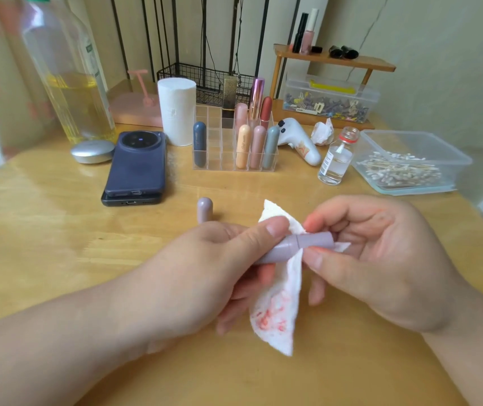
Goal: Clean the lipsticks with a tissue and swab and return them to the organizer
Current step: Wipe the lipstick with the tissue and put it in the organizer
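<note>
wipe step | my left hand gripped lilac lipstick with stained tissue | right hand pinched its other end | judged best: twist against a clean tissue patch

Bare forearms; left hand, right hand: short plain nails; reddish smears on right fingers.

Lilac lipstick, white tissue smeared red — clear organizer, yellow-wood table.
</note>
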`<move>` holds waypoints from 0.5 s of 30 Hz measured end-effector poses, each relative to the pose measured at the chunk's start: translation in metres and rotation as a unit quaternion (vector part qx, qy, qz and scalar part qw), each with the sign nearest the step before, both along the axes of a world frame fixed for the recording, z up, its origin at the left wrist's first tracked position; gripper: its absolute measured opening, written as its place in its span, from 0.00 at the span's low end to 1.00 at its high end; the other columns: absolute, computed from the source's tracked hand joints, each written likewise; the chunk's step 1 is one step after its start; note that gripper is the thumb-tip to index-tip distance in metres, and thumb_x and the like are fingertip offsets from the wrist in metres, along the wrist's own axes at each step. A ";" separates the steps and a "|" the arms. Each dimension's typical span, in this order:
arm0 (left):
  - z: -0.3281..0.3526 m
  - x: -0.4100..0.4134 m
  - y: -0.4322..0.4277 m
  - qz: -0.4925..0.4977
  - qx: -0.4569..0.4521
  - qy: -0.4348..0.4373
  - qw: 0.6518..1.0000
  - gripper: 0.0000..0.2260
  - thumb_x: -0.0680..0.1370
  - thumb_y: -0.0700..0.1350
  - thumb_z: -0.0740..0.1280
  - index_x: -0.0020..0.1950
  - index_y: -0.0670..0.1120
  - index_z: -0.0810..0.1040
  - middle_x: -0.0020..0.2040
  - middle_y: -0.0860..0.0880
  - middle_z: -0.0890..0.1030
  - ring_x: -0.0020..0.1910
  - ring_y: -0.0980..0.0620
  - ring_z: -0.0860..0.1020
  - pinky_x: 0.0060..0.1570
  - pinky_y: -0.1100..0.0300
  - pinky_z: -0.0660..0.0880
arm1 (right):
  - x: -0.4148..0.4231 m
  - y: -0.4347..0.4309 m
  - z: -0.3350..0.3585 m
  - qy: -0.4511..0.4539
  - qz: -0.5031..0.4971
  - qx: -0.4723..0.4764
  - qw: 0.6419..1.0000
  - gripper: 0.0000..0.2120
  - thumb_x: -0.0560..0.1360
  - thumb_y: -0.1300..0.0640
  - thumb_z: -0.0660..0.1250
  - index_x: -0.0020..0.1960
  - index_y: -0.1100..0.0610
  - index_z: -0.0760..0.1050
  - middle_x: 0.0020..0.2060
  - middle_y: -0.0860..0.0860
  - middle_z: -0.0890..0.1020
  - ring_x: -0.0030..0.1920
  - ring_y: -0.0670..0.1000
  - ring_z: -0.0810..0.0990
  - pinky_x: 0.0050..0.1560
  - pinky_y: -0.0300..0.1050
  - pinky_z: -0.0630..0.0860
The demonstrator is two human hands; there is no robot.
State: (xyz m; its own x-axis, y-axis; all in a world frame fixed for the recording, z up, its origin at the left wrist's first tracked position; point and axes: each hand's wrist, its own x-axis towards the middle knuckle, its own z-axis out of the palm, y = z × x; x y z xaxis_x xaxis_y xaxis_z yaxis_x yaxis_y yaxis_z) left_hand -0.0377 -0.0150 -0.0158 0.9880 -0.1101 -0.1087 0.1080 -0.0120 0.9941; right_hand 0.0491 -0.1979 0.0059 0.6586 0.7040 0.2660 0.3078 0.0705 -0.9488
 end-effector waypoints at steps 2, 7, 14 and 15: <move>-0.003 0.001 0.000 -0.003 0.039 -0.040 0.998 0.26 0.76 0.65 0.63 0.36 0.42 0.73 0.27 0.42 0.67 0.24 0.44 0.66 0.29 0.55 0.67 | -0.001 0.000 0.001 0.000 -0.018 -0.006 1.000 0.09 0.64 0.66 0.75 0.41 0.58 0.79 0.30 0.59 0.80 0.23 0.57 0.79 0.26 0.42 0.76; -0.007 -0.002 0.003 -0.013 0.105 -0.111 0.988 0.16 0.74 0.62 0.67 0.43 0.49 0.79 0.33 0.49 0.81 0.31 0.47 0.76 0.34 0.55 0.74 | 0.002 0.003 0.000 0.030 -0.051 -0.033 0.998 0.07 0.63 0.60 0.76 0.35 0.58 0.78 0.26 0.58 0.79 0.20 0.57 0.78 0.22 0.45 0.72; -0.007 -0.003 0.006 -0.006 0.123 -0.162 0.979 0.13 0.74 0.59 0.69 0.48 0.51 0.82 0.36 0.47 0.81 0.34 0.42 0.75 0.37 0.47 0.77 | 0.017 0.003 -0.001 0.122 -0.087 0.018 0.989 0.03 0.65 0.63 0.72 0.35 0.57 0.82 0.28 0.57 0.80 0.25 0.51 0.75 0.26 0.40 0.73; -0.007 0.000 0.010 0.026 0.092 -0.179 0.979 0.13 0.73 0.58 0.69 0.47 0.49 0.82 0.33 0.47 0.79 0.32 0.46 0.74 0.34 0.53 0.75 | 0.022 0.001 0.000 0.124 -0.105 0.033 0.986 0.03 0.65 0.64 0.72 0.35 0.57 0.82 0.28 0.57 0.79 0.25 0.51 0.73 0.26 0.40 0.72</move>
State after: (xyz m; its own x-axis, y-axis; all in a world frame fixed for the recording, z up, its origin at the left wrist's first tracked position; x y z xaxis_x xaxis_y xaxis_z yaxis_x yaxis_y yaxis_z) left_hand -0.0377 -0.0048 -0.0225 0.9701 -0.0700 0.2322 -0.2417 -0.1980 0.9500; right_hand 0.0716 -0.1972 0.0060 0.8383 0.5321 0.1188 0.0807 0.0943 -0.9923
